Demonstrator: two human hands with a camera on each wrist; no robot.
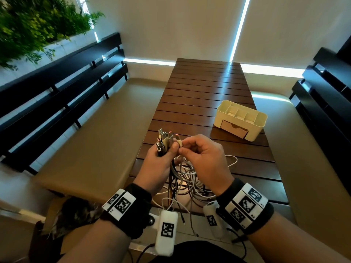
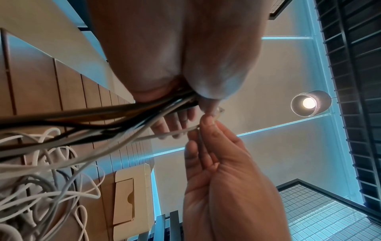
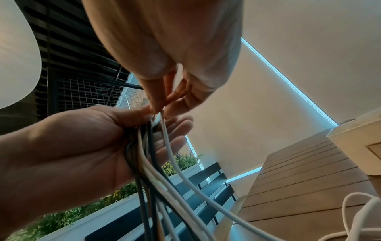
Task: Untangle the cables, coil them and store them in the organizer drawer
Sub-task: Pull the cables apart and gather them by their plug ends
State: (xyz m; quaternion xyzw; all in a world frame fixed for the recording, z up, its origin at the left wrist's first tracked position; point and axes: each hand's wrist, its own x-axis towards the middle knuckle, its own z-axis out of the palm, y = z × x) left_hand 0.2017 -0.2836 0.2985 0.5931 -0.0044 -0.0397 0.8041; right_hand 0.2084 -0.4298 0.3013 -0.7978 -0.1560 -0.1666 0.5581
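Observation:
My left hand (image 1: 161, 154) grips a bundle of black, grey and white cables just below their USB plugs (image 1: 166, 138), which stick up above the fist. My right hand (image 1: 191, 147) pinches one white plug (image 1: 179, 142) at the bundle's right side between thumb and forefinger. The cables (image 1: 188, 183) hang down in a tangle onto the near end of the table. In the right wrist view a white cable (image 3: 171, 146) runs down from the pinching fingertips (image 3: 158, 108). The cream organizer (image 1: 241, 119) stands at the right of the table, its small front drawer (image 1: 234, 129) closed.
The slatted dark wooden table (image 1: 207, 95) stretches away from me. Padded benches (image 1: 91, 141) with dark slatted backs run along both sides. Green plants (image 1: 34, 25) fill the far left corner. One loose white cable loop (image 1: 232, 160) lies right of my hands.

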